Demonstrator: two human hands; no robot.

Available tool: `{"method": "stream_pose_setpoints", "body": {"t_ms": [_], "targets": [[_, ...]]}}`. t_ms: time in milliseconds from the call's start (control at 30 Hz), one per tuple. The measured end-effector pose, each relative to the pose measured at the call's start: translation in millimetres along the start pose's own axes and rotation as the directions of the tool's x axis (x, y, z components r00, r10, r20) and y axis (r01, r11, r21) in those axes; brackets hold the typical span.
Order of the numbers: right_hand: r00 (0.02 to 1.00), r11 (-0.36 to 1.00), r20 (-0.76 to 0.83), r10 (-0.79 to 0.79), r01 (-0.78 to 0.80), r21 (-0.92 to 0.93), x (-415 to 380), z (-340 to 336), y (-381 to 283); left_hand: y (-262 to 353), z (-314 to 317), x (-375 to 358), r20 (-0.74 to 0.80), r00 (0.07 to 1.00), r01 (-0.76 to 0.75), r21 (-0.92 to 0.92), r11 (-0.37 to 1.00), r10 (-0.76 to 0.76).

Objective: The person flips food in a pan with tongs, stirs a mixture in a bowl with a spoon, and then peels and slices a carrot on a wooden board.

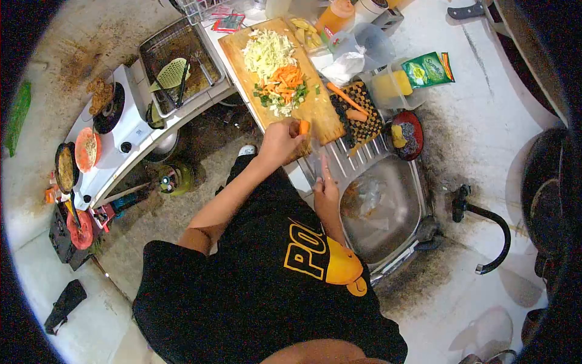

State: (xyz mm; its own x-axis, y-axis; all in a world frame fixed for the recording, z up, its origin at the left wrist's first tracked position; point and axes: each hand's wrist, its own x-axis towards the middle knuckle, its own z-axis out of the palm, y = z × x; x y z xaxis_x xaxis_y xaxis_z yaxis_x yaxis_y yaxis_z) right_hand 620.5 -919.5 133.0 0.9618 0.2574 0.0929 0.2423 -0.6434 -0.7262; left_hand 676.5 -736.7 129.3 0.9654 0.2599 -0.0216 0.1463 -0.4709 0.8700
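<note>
My left hand (pixel 283 143) is closed around a short piece of carrot (pixel 304 127) near the front edge of the wooden cutting board (pixel 327 124). Beside it, my right hand (pixel 327 189) grips a knife (pixel 316 162) with the index finger stretched along it; the blade is blurred and its handle hidden in the palm. Farther up the board lie shredded cabbage (pixel 268 53), cut carrot (pixel 287 76) and chopped green leaves (pixel 297 95). To the right, a long carrot (pixel 345 98) rests on a checkered mat (pixel 362 128).
A steel sink (pixel 394 242) lies to my right, below a black curved faucet (pixel 494 227). A green packet (pixel 428 70) and a red bowl (pixel 418 142) stand behind it. At left are a stove (pixel 124 145), a rack with a slotted spatula (pixel 173 73), and a gas cylinder (pixel 177 177) below.
</note>
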Motion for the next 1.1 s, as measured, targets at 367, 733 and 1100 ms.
{"method": "stream_pose_setpoints", "body": {"t_ms": [367,733,1100], "targets": [[0.737,0.799,0.455,0.5,-0.596,0.086,19,-4,-24,-13,2,23,0.116,0.981,0.174,-0.146,0.974,-0.158],[0.985,0.945,0.089,0.148,-0.167,0.28,21,20,-34,-23,8,30,0.177,0.978,0.151,-0.212,0.966,-0.114],[0.967,0.964,0.072,0.246,-0.251,0.082,51,31,-40,-2,-1,29,0.114,0.978,-0.188,0.12,0.975,0.175]]}}
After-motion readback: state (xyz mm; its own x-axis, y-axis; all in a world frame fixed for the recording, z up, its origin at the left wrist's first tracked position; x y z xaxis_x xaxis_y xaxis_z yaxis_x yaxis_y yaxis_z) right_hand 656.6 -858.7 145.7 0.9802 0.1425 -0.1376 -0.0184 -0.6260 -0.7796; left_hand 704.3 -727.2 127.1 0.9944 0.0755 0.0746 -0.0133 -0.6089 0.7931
